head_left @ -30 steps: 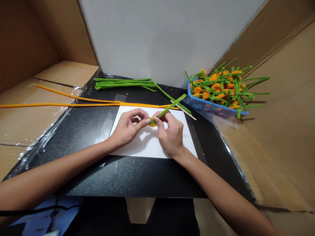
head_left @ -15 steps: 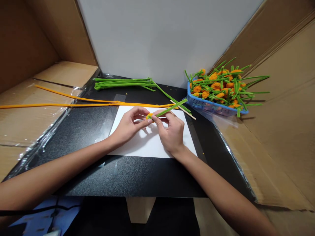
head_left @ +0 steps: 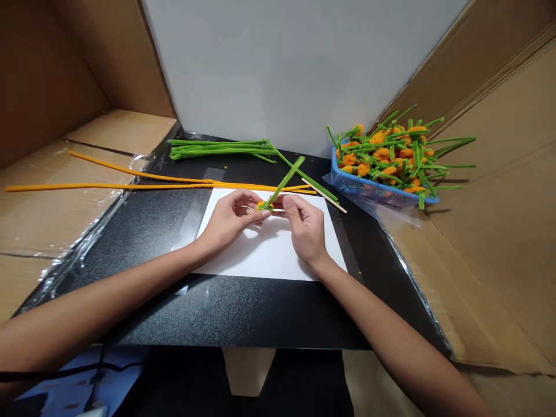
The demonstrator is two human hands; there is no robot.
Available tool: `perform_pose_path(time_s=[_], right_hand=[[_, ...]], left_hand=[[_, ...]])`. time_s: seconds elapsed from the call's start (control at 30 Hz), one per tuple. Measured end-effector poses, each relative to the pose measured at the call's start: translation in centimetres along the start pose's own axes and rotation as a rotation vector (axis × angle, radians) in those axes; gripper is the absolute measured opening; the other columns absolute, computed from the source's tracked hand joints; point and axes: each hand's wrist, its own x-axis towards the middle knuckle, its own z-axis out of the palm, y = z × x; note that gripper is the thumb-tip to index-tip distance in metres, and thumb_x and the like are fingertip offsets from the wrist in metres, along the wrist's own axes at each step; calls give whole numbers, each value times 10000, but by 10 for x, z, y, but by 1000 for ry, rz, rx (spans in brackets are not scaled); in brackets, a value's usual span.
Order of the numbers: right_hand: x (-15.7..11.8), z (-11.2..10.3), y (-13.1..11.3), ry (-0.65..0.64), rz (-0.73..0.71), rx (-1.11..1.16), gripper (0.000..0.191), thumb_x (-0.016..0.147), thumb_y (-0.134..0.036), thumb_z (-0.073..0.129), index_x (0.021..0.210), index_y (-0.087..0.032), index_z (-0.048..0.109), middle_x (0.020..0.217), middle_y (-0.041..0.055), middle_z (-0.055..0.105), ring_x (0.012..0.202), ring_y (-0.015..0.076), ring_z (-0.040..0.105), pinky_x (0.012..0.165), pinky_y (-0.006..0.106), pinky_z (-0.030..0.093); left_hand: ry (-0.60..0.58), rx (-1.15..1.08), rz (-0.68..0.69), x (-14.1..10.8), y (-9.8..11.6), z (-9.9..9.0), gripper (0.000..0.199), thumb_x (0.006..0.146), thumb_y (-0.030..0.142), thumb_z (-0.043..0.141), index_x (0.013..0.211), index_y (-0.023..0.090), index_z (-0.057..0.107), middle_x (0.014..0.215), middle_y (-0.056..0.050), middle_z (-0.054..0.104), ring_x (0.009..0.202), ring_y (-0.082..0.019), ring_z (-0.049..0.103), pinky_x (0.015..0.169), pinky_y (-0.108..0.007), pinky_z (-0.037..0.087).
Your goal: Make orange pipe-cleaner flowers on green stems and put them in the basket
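Note:
My left hand [head_left: 234, 217] pinches a small orange-and-green pipe-cleaner piece [head_left: 264, 206] between thumb and fingers, above a white sheet of paper [head_left: 260, 255]. From its coiled orange head a green pipe-cleaner stem [head_left: 287, 178] sticks up and away to the right. My right hand [head_left: 306, 229] is just right of the piece, its thumb lifted and its fingers reaching toward the orange head. Whether those fingertips touch the head is hidden. Long orange pipe cleaners [head_left: 174, 184] lie behind my hands.
A bundle of green pipe cleaners [head_left: 217, 149] lies at the back of the black table [head_left: 182, 324]. A thin wooden stick [head_left: 325, 196] rests by the paper's far right corner. At the right, a blue basket [head_left: 377, 191] holds many orange-and-green pieces. Cardboard walls [head_left: 504, 231] flank the table.
The green stem has swung from leaning right to standing more upright. My right thumb has let go of it and moved slightly right. My left hand stays in place.

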Motion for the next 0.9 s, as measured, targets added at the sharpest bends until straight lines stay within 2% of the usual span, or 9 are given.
perform_pose_path(time_s=[0.07, 0.2, 0.4, 0.6, 0.7, 0.9], right_hand=[[2, -3, 0, -7, -23, 8, 232, 975, -371, 566, 975, -214, 737, 996, 59, 747, 912, 198, 711, 801, 363, 608], [2, -6, -5, -20, -171, -135, 114, 915, -277, 652, 967, -224, 739, 1004, 53, 749, 947, 198, 704, 818, 350, 601], [1, -7, -8, -111, -343, -251, 112, 916, -216, 648, 967, -229, 746, 994, 58, 762, 938, 202, 710, 845, 386, 599], [1, -6, -9, -38, -258, -226, 111, 900, -262, 690, 978, -217, 755, 964, 53, 768, 875, 190, 729, 761, 351, 627], [2, -6, -8, -30, -210, -223, 126, 903, -294, 685, 968, -222, 766, 963, 54, 770, 869, 193, 732, 767, 361, 631], [8, -11, -6, -94, -285, -263, 85, 889, -253, 710, 924, -221, 781, 917, 60, 758, 879, 199, 708, 725, 333, 600]], left_hand=[[16, -13, -6, 1, 0, -1, 379, 661, 292, 874, 912, 158, 623, 827, 1, 677, 653, -117, 670, 657, -272, 581], [30, -3, 10, 0, 1, -2, 392, 618, 269, 901, 856, 156, 610, 699, 34, 633, 586, -115, 656, 595, -245, 547], [75, -11, 22, 1, -1, -4, 392, 619, 278, 897, 839, 156, 596, 700, 32, 638, 581, -119, 662, 593, -246, 551], [33, 37, 54, 0, -4, -4, 386, 632, 268, 887, 882, 165, 610, 868, -3, 679, 676, -119, 670, 655, -261, 589], [5, 70, 63, 0, -2, -4, 370, 651, 272, 874, 892, 167, 614, 846, -2, 683, 692, -122, 670, 673, -261, 585], [6, 75, 69, 0, 1, -3, 372, 643, 286, 872, 883, 165, 616, 859, -2, 669, 668, -117, 656, 663, -274, 577]])
